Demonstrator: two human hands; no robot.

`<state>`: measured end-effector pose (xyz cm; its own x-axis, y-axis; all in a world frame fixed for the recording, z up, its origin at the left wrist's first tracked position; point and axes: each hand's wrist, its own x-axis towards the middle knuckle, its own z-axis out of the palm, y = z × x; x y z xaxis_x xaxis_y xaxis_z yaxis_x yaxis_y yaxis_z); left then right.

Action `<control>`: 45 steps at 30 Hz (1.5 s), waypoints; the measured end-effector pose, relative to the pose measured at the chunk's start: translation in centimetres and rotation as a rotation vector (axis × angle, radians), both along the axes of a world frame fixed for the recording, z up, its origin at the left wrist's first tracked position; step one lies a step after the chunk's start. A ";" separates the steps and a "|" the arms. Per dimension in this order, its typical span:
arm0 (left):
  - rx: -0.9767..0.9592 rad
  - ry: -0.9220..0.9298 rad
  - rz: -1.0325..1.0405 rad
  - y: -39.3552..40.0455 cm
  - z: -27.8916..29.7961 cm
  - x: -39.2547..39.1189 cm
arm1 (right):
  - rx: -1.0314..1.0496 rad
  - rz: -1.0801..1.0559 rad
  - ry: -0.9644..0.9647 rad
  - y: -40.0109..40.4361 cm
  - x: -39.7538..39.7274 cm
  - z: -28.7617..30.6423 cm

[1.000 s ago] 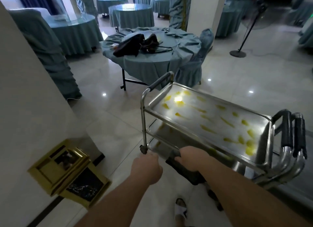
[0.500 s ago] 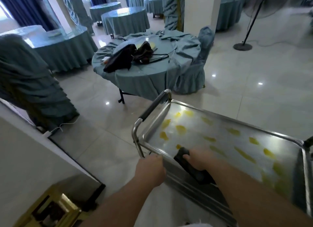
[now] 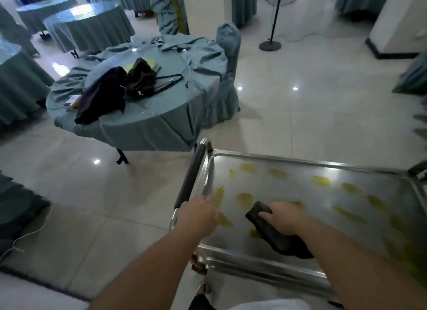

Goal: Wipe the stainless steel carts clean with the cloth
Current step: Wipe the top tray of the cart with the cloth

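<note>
Cloth [image 3: 275,231] now down on the cart [image 3: 300,194] top under my gripping right hand [image 3: 285,217], left hand [image 3: 196,217] clamped on the handle [image 3: 190,178]; wiping can start, yellow smears [image 3: 245,198] all untouched.

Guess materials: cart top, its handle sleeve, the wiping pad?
Cart top: polished steel by its mirror glare, smeared yellow. Handle sleeve: matte black, probably rubber or foam. Wiping pad under the right hand: dark, soft-looking cloth or sponge; unclear.
</note>
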<state>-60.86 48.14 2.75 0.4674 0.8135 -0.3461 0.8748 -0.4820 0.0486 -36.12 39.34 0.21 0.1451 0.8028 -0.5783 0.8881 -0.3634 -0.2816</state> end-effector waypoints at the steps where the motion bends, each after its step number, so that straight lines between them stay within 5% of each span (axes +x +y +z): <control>1: -0.018 -0.020 -0.024 1.8 0.0 -0.3 | 0.010 -0.058 0.019 0.8 -0.6 -0.3; 13: -0.049 -0.261 -0.212 16.8 -3.1 -1.1 | 0.160 -0.720 0.317 6.1 -10.2 -6.4; 18: -0.020 -0.341 -0.233 20.6 -5.7 2.1 | 0.304 -0.640 0.325 9.3 -11.2 -8.0; 23: -0.073 -0.299 -0.224 22.6 -9.0 3.2 | 0.640 -0.149 -0.137 10.9 -15.0 -11.6; 27: 0.021 -0.216 -0.305 22.3 -10.9 2.4 | 0.489 0.052 -0.075 7.9 -20.0 -15.7; 34: 0.086 -0.256 -0.282 21.7 -11.3 2.4 | 0.323 -0.174 0.038 4.4 -24.8 -19.1; 40: 0.119 -0.289 -0.278 21.4 -11.0 2.4 | 0.335 -0.364 -0.049 13.8 -21.7 -19.5; 45: 0.130 -0.309 -0.237 21.2 -11.0 2.9 | 0.323 -0.198 -0.036 24.7 -12.7 -18.6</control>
<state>-58.00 69.38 -8.27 0.7126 0.6988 -0.0614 0.6929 -0.6876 0.2169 -48.78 64.06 -18.37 0.3312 0.8973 -0.2917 0.8211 -0.4264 -0.3795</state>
